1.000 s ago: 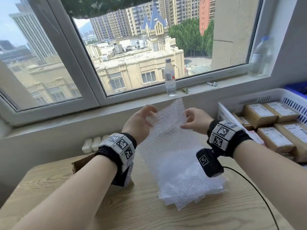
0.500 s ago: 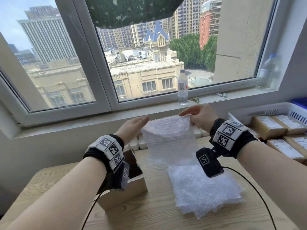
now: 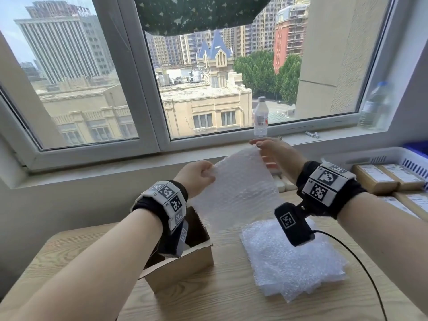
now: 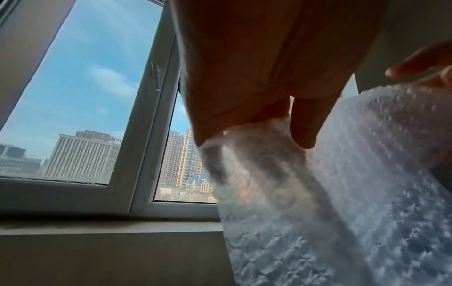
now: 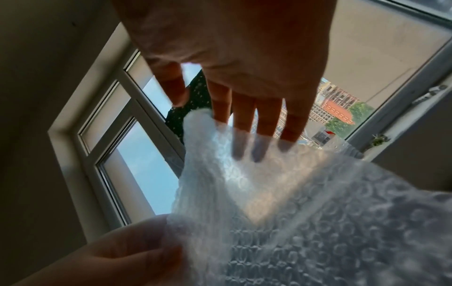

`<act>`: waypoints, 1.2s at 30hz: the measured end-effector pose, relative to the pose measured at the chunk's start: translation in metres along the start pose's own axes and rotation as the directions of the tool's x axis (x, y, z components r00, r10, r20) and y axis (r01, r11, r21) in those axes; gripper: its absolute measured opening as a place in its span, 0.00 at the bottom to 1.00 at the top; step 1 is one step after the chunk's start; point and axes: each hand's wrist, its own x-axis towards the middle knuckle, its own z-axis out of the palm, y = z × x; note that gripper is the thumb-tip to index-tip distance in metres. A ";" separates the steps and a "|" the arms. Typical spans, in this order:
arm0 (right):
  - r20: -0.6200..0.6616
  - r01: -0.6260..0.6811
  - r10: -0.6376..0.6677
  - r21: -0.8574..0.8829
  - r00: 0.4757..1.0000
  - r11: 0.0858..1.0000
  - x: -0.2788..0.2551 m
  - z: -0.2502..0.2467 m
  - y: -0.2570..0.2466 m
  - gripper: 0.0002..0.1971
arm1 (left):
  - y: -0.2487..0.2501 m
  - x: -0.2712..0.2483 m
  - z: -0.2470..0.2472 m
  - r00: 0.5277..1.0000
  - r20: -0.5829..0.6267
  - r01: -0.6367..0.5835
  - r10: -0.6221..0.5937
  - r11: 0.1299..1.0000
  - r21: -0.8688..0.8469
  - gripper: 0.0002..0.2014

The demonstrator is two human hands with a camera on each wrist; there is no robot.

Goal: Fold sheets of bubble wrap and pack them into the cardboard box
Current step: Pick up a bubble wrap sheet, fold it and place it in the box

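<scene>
A clear bubble wrap sheet hangs in the air above the wooden table. My left hand pinches its upper left corner, and my right hand pinches its upper right corner a little higher. In the left wrist view the left hand grips the sheet between thumb and fingers. In the right wrist view the right hand holds the sheet with its fingers behind the film. An open cardboard box stands under my left wrist. A pile of bubble wrap sheets lies to its right.
A white crate of labelled brown parcels sits at the right. Two plastic bottles stand on the windowsill. White blocks lie against the wall behind the sheet. A black cable trails from my right wrist.
The sheet has been lifted off the pile and spread wider between my hands. My left hand went from touching its edge to pinching the corner. The view shifted, revealing the box.
</scene>
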 end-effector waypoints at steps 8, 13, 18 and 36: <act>0.131 -0.097 0.141 -0.298 0.981 0.950 0.004 0.006 0.017 0.05 | -0.007 -0.004 -0.014 1.000 0.000 0.009 -0.010 0.994 -0.112 0.20; 0.073 -0.088 0.091 -0.034 0.993 0.996 0.009 0.007 0.023 0.02 | -0.019 -0.011 -0.019 0.978 -0.129 0.121 -0.165 0.948 -0.294 0.40; 0.110 -0.122 0.097 0.256 0.989 0.959 0.014 0.005 0.024 0.01 | -0.033 -0.018 -0.016 0.957 0.115 0.279 -0.267 0.734 -0.619 0.45; 0.046 -0.234 0.229 0.224 0.972 0.946 0.008 0.002 0.030 0.10 | -0.030 -0.021 -0.012 0.932 0.025 0.235 -0.361 0.552 -0.800 0.06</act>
